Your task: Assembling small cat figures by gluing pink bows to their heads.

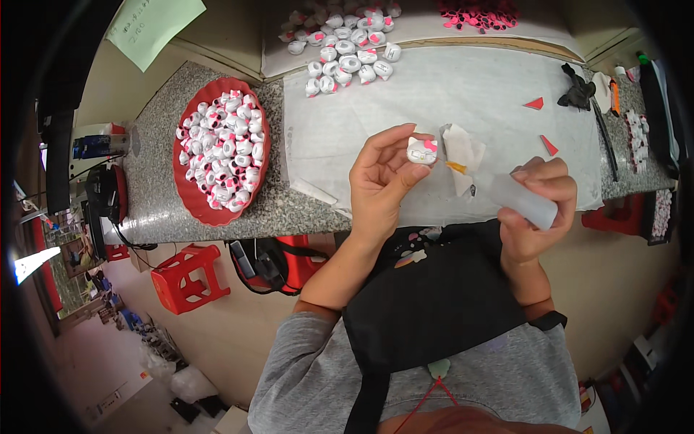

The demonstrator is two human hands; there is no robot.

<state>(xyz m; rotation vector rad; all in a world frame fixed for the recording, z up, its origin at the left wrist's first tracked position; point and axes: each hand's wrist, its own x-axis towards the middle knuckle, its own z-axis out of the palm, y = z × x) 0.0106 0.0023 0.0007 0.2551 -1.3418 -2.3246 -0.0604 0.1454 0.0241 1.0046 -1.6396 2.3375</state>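
The right hand (pixel 562 194) had its fingers wrapped around a translucent squeeze bottle (pixel 526 202), its orange nozzle (pixel 456 167) aimed at the white cat-head figure (pixel 421 150) with a pink bow, which the left hand (pixel 376 179) pinched between thumb and fingers above the tabletop (pixel 280 194); whether the fine tip touched it could not be told. This piece seemed partway through, not yet set down. Beyond, similar heads filled a red scalloped tray (pixel 201 208) at left and lay in a loose cluster (pixel 348 64) farther back, though which batch was finished was unclear.
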